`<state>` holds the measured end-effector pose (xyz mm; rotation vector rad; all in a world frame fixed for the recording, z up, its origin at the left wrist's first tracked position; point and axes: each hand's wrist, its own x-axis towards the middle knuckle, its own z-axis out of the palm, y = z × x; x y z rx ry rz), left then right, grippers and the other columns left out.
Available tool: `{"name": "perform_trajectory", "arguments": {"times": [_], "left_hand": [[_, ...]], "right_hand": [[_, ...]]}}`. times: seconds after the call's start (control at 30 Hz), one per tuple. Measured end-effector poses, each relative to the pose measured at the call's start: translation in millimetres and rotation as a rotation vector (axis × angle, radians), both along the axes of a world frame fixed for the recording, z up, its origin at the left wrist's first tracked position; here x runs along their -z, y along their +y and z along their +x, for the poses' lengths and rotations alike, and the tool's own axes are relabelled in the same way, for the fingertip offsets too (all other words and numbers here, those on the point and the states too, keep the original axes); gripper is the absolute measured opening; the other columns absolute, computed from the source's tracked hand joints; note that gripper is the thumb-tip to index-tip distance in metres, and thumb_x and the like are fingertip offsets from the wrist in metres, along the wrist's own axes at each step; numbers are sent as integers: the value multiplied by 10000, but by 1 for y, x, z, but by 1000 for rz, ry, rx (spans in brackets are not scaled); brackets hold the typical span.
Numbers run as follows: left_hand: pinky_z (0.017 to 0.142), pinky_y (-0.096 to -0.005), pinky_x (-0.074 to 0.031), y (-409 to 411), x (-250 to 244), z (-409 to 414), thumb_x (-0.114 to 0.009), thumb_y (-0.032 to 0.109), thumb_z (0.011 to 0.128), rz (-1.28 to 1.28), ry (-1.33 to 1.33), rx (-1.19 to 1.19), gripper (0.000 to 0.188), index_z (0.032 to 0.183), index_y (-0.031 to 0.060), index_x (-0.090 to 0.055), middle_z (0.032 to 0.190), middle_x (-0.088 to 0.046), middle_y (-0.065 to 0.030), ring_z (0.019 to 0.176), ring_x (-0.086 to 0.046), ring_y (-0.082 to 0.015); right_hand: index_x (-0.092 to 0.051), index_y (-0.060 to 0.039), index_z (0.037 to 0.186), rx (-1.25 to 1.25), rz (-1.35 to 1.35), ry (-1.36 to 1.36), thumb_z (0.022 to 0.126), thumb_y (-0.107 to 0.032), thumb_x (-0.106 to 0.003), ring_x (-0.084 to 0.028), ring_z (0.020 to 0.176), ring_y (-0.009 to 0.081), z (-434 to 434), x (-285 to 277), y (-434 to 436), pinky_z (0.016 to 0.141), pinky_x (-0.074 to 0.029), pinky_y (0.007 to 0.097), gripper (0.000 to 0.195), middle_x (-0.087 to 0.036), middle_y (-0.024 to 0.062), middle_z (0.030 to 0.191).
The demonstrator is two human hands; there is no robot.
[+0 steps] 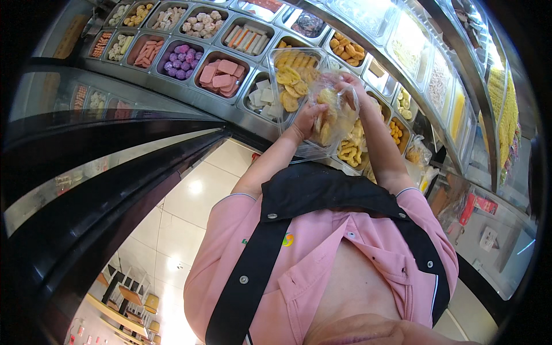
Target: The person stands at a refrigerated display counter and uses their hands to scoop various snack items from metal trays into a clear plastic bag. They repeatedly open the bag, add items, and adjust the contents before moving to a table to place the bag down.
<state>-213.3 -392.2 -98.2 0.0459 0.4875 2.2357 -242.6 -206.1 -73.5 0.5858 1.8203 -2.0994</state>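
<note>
My left hand (309,120) grips the side of a clear plastic bag (334,110) with pale yellow food pieces in it. On the bag's upper right, my right hand (351,88) pinches the crumpled plastic near its mouth. The bag is over a clear plastic box (282,120), which rests across the metal food pans. Flat yellow slices (289,77) lie in the box's far left part. Bag and hands hide much of the box's right side. Below the bag's right edge, yellow curled pieces (351,148) fill a pan.
Pans of pink slices (222,77), purple balls (183,60), white squares (262,97) and stick-shaped food (246,39) line the counter. A curved metal rail (401,69) borders more trays at right. Small bagged foods (418,152) sit near my right forearm. Black panels (108,129) edge the left.
</note>
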Motion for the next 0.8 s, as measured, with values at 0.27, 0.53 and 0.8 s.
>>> {"name": "perform_trajectory", "arguments": {"times": [0.27, 0.53, 0.8], "left_hand": [[875, -364, -437, 3, 2, 2, -492, 79, 779, 37, -58, -73, 689, 1370, 173, -152, 1194, -440, -118, 1050, -500, -231], [909, -357, -402, 2, -2, 2, -537, 43, 750, -21, -56, 0, 819, 1393, 190, -53, 1224, -419, -101, 1084, -464, -218], [913, -321, -380, 3, -7, 0, -558, 59, 756, -166, 202, -6, 759, 1385, 128, -138, 1215, -425, -76, 1088, -452, -198]], "right_hand": [[-485, -29, 816, -10, -57, 178, 584, 26, -508, -568, 834, 186, -3, 17, 0, 643, -440, 227, 239, -607, 118, 966], [-584, -20, 999, -141, 340, 107, 676, -241, -579, -547, 644, 135, -16, 3, 1, 569, -431, 245, 392, -574, 55, 737], [-646, -9, 823, -608, 927, -113, 677, -502, -630, -522, 619, 136, -41, -49, -30, 587, -430, 280, 515, -582, 45, 693]]}}
